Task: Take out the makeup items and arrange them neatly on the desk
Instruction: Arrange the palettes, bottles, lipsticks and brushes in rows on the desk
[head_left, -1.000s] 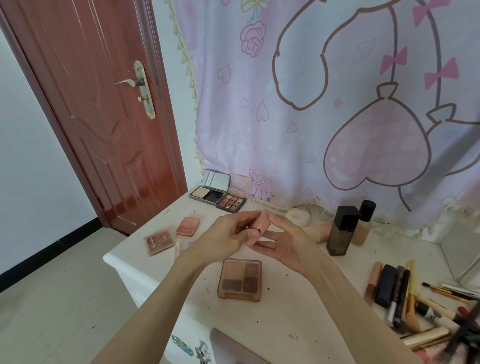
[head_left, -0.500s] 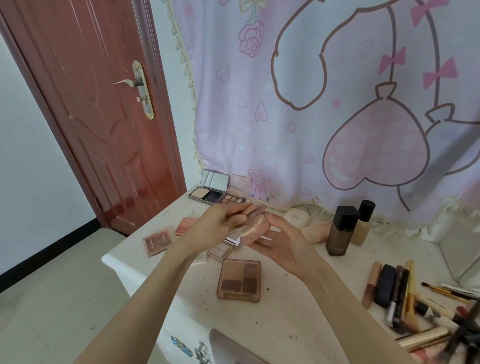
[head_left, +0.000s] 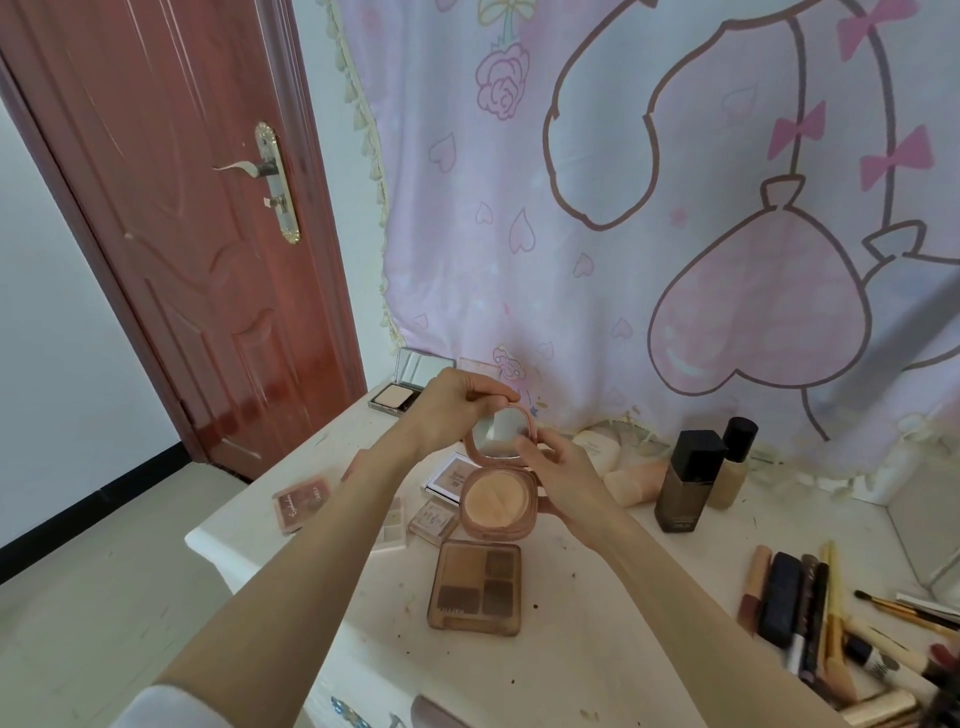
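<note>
Pink powder compact (head_left: 497, 498) is open, held above the desk (head_left: 597, 623), lid w/ mirror standing up, beige puff inside the base. Under it lies a brown 4-shade eyeshadow palette (head_left: 475, 587), flat. Dark foundation bottle (head_left: 688, 480) stands upright at right, next to a lighter bottle (head_left: 733, 465). Brushes & pencils (head_left: 810, 608) lie at far right (some are blurred).

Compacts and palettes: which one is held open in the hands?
The round-cornered pink powder compact: the left hand lifts its mirrored lid and the right hand holds its base. The brown four-pan palette lies on the desk.

Bare desk (head_left: 597, 623) between eyeshadow palette (head_left: 475, 587) and possibly overlapping brushes (head_left: 831, 623).
</note>
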